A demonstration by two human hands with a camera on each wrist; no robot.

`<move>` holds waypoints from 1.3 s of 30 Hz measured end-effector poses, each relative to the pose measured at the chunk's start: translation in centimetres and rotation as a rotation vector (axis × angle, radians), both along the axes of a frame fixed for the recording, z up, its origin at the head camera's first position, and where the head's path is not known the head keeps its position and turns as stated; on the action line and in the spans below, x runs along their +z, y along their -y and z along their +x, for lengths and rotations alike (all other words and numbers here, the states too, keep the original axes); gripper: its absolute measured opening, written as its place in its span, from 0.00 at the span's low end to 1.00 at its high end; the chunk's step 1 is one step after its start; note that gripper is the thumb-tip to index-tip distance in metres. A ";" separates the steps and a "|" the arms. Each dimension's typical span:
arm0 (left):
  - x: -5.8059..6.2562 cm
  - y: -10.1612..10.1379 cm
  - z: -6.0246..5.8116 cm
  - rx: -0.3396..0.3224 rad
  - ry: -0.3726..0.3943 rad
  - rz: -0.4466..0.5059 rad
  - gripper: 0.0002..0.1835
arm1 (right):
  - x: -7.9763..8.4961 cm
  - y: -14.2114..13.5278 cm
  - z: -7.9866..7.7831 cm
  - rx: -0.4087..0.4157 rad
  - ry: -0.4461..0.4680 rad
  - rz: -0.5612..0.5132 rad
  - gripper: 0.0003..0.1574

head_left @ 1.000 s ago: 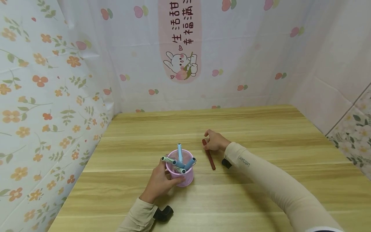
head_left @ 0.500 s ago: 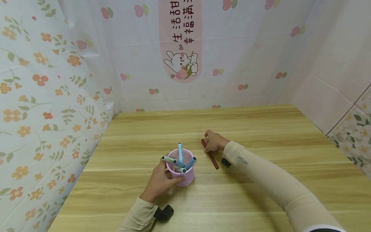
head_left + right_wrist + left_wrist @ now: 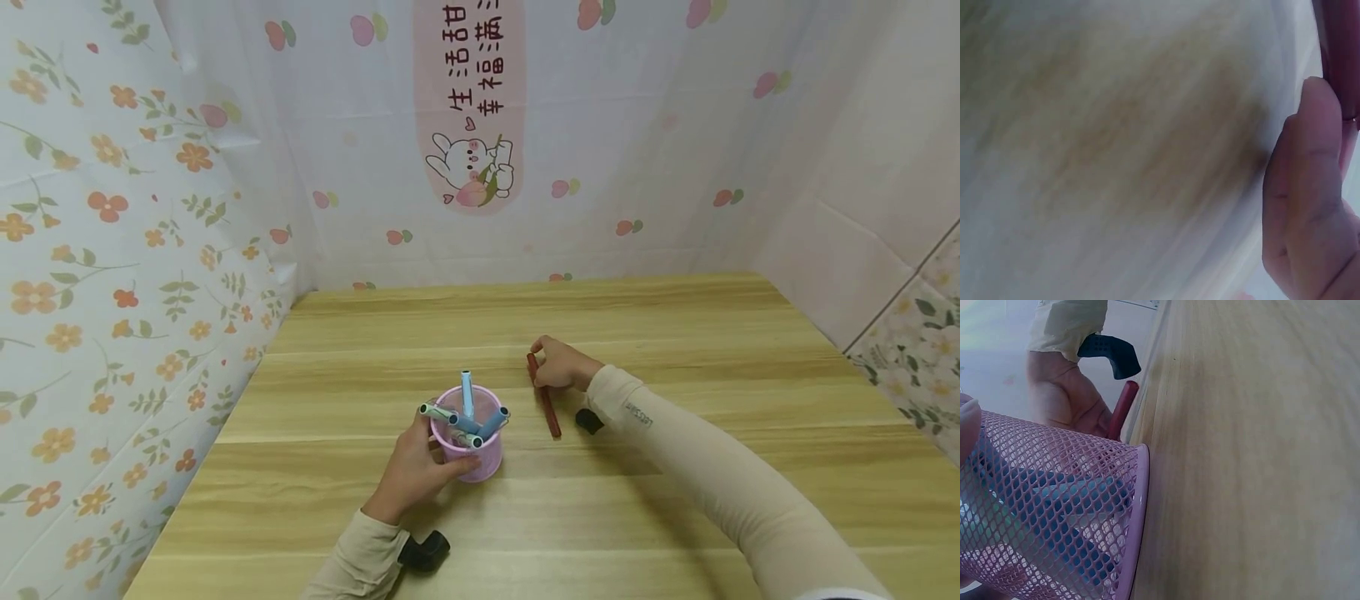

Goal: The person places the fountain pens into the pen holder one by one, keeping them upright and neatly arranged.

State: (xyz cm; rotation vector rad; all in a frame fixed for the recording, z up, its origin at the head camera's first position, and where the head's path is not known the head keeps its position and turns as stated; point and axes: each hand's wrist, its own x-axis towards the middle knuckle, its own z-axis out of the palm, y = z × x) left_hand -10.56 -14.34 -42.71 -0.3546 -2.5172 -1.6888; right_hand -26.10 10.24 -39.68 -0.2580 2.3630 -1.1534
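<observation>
A pink mesh pen holder (image 3: 480,460) stands upright on the table, its mesh wall (image 3: 1079,487) large in the left wrist view. My left hand (image 3: 414,468) grips it from the left, thumb across the front and fingers round the far side. Several pens lean inside, among them a light blue pen (image 3: 467,393) and a darker blue pen (image 3: 492,423). To the right, my right hand (image 3: 558,364) pinches a dark red pen (image 3: 551,412) near its far end. In the right wrist view the thumb lies along the red pen (image 3: 1342,56), which shows a seam.
The wood-grain table (image 3: 337,375) reaches back to a printed curtain (image 3: 337,150). A floral curtain (image 3: 112,333) hangs at the left. Black wrist-camera mounts (image 3: 423,552) stick out from both sleeves, close over the tabletop.
The red pen has turned and shifted slightly in the right hand, its near end swinging right and then back left. The left hand and pen holder have stayed put.
</observation>
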 end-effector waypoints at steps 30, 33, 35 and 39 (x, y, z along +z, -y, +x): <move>0.1 -0.1 0.0 0.003 0.002 -0.016 0.43 | 1.0 -1.1 0.1 -0.072 0.094 -0.241 0.34; 0.0 -0.1 0.0 0.002 0.000 -0.024 0.43 | 1.1 -1.2 0.1 -0.074 0.087 -0.241 0.34; 0.0 -0.1 0.0 0.003 -0.001 -0.026 0.43 | 1.1 -1.1 0.1 -0.077 0.085 -0.246 0.34; 0.0 -0.1 0.0 0.002 -0.006 -0.034 0.43 | 1.3 -1.0 0.2 -0.084 0.087 -0.269 0.35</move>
